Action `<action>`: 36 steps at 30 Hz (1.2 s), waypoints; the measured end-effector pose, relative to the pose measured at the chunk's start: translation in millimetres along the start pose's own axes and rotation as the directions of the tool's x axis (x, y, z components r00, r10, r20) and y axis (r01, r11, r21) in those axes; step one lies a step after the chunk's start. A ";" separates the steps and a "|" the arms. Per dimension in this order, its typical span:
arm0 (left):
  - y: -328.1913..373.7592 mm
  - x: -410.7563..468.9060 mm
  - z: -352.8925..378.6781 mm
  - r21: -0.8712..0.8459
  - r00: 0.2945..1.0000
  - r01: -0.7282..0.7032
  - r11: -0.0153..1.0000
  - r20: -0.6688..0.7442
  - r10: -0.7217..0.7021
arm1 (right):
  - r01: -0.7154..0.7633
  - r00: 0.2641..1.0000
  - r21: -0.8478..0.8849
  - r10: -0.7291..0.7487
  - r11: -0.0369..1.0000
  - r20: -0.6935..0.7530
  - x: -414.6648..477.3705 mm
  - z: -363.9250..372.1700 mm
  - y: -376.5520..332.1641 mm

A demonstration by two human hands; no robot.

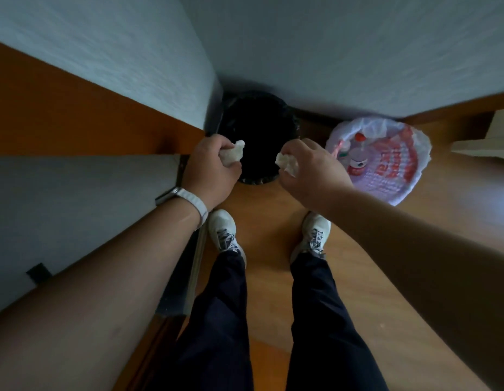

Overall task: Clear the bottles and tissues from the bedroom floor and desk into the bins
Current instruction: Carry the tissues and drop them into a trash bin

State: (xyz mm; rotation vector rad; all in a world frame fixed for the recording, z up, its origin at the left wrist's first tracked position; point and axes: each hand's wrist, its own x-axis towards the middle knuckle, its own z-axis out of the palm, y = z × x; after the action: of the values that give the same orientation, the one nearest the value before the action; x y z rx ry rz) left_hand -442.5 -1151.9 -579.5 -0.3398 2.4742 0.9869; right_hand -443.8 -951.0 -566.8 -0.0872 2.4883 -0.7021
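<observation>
I stand over a black bin point(259, 119) lined with a dark bag, set in the corner of the room. My left hand point(211, 167) is closed around a crumpled white tissue point(233, 154) at the bin's left rim. My right hand point(310, 170) grips a second crumpled tissue point(287, 164) at the bin's right rim. To the right stands a second bin point(397, 187) with a white and red printed bag. It holds plastic bottles point(358, 162), one with a red cap.
Pale walls meet behind the bins. A wooden ledge point(61, 108) and a grey surface point(76, 198) run along my left. My feet in white shoes point(224, 232) stand on the wooden floor point(273, 221). A light furniture edge point(482, 145) is at far right.
</observation>
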 end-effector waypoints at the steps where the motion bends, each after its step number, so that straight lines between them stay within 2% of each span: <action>1: -10.4 9.0 13.1 0.006 1.000 0.023 1.000 0.002 -0.023 | 0.003 1.000 0.001 -0.003 1.000 0.009 9.9 13.1 8.7; 6: -65.0 44.4 68.2 0.083 0.996 0.076 0.994 0.032 -0.079 | 0.049 0.996 -0.108 -0.042 0.993 0.073 64.1 68.1 56.6; 11: -106.7 76.9 105.9 0.206 0.999 -0.014 0.978 0.051 0.003 | 0.040 0.997 -0.180 -0.027 0.983 0.078 108.8 111.7 102.4; 19: -136.0 99.8 138.7 0.256 0.992 -0.128 0.958 0.049 0.119 | 0.096 0.995 -0.231 -0.084 0.968 0.059 129.4 158.6 120.6; 26: -111.6 71.4 101.7 0.359 0.969 -0.244 0.901 0.116 0.217 | 0.056 0.998 -0.306 -0.053 0.950 0.019 97.0 124.8 100.9; 30: -85.0 55.1 65.9 0.449 0.941 -0.334 0.829 0.104 0.323 | 0.055 0.997 -0.334 -0.072 0.941 -0.039 75.6 86.4 76.6; 36: -37.1 15.7 1.8 0.489 0.923 -0.357 0.796 0.051 0.383 | 0.046 0.987 -0.339 -0.095 0.939 -0.130 30.0 10.9 26.1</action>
State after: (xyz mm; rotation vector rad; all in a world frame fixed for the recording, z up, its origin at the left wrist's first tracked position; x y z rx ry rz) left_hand -441.3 -1178.1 -610.2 0.3060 2.7833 0.4394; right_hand -461.4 -939.7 -602.3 -0.2614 2.7347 -0.3127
